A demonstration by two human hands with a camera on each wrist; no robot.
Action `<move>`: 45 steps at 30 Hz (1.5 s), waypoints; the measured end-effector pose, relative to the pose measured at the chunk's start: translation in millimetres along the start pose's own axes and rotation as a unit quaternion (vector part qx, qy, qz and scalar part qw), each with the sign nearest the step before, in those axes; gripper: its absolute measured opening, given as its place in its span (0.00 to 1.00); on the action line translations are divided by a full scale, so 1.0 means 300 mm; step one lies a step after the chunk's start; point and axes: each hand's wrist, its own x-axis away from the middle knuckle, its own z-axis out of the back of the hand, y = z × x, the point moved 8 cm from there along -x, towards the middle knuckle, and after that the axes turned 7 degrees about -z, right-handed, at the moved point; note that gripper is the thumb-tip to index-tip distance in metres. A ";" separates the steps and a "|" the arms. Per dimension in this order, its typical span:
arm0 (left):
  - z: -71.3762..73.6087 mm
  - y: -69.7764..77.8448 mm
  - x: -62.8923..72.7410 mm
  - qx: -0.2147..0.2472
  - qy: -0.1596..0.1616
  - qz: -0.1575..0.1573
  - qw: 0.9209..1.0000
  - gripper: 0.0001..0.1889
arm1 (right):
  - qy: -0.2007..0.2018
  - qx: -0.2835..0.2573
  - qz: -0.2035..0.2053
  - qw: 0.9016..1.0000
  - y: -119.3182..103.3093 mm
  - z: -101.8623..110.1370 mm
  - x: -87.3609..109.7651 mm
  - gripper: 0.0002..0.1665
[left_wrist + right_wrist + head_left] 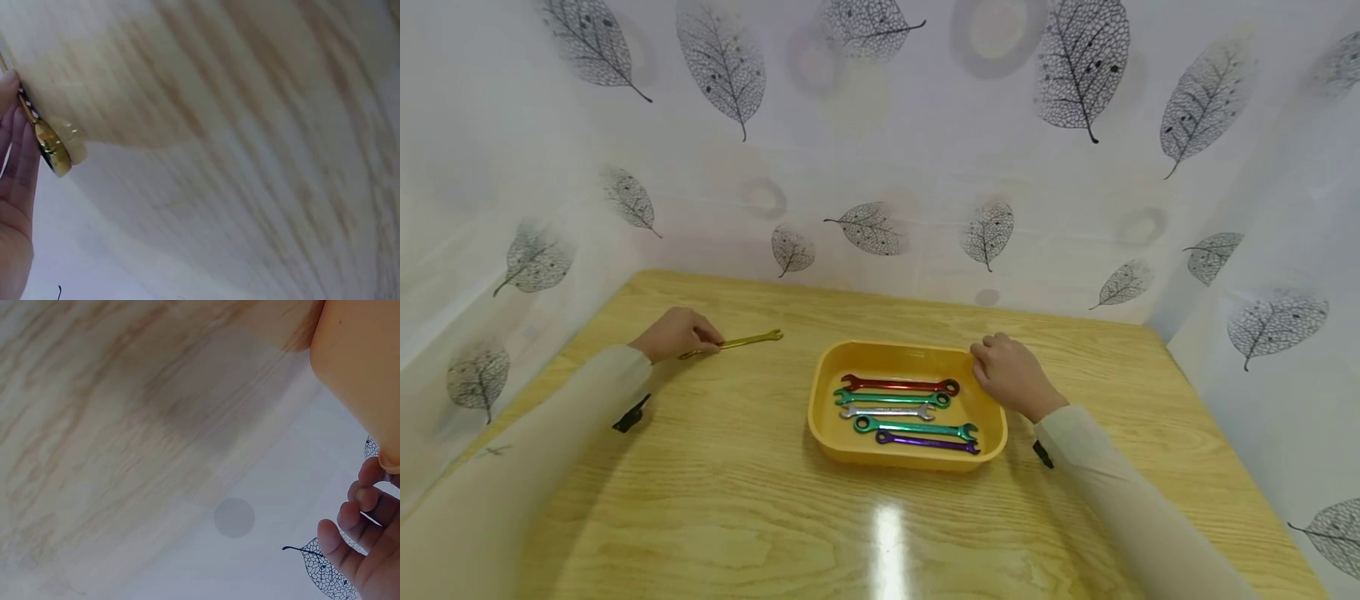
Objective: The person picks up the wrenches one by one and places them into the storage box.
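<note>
My left hand (677, 333) pinches a gold combination wrench (751, 340) between thumb and fingers over the left part of the table. The wrench's open end points right, and its ring end (53, 150) shows beside the fingers in the left wrist view. My right hand (1011, 375) grips the back right corner of a yellow plastic tray (887, 457), index finger right under the rim in the right wrist view. Inside the tray lie a red wrench (898, 385), two green wrenches (891, 399), a silver wrench (887, 412) and a purple wrench (928, 442), roughly parallel.
The wood-grain table (737, 508) ends at a white curtain (910, 167) printed with dark leaves, which rises behind and along both sides. Black straps (632, 414) hang under both wrists.
</note>
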 end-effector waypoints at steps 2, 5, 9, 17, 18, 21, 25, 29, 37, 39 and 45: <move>0.000 0.004 0.001 -0.005 0.001 -0.008 1.000 0.06 | 0.000 -0.001 0.000 1.000 0.001 -0.004 -0.001 0.08; -0.001 0.011 0.001 -0.010 -0.002 -0.017 1.000 0.06 | -0.001 -0.001 0.000 1.000 0.002 -0.008 -0.002 0.08; -0.001 0.019 -0.003 -0.017 -0.010 -0.015 1.000 0.05 | -0.002 -0.002 -0.001 1.000 0.003 -0.009 -0.003 0.08; 0.017 0.062 -0.012 -0.020 -0.013 -0.017 1.000 0.04 | -0.002 -0.004 -0.001 1.000 0.005 -0.006 -0.002 0.09; 0.018 0.064 -0.012 -0.017 -0.014 -0.015 1.000 0.05 | -0.002 -0.003 -0.001 1.000 0.006 -0.006 -0.001 0.09; 0.019 0.067 -0.012 -0.018 -0.019 -0.013 1.000 0.05 | 0.000 -0.003 -0.001 1.000 0.006 -0.006 0.000 0.09; 0.024 0.072 -0.012 -0.026 -0.019 -0.018 0.999 0.05 | 0.000 -0.004 -0.001 1.000 0.005 -0.005 0.001 0.09; 0.034 0.090 -0.013 -0.031 -0.014 -0.033 0.999 0.04 | -0.001 -0.004 -0.001 1.000 0.005 -0.005 0.001 0.09; 0.057 0.139 -0.014 -0.033 -0.017 -0.035 0.999 0.04 | -0.001 -0.005 -0.002 1.000 0.005 -0.003 0.001 0.08; 0.062 0.150 -0.015 -0.034 -0.017 -0.033 0.999 0.05 | -0.001 -0.004 -0.001 1.000 0.006 -0.004 0.002 0.08; 0.082 0.187 -0.018 -0.043 -0.013 -0.036 0.998 0.05 | -0.005 -0.008 -0.004 1.000 0.007 -0.006 0.002 0.08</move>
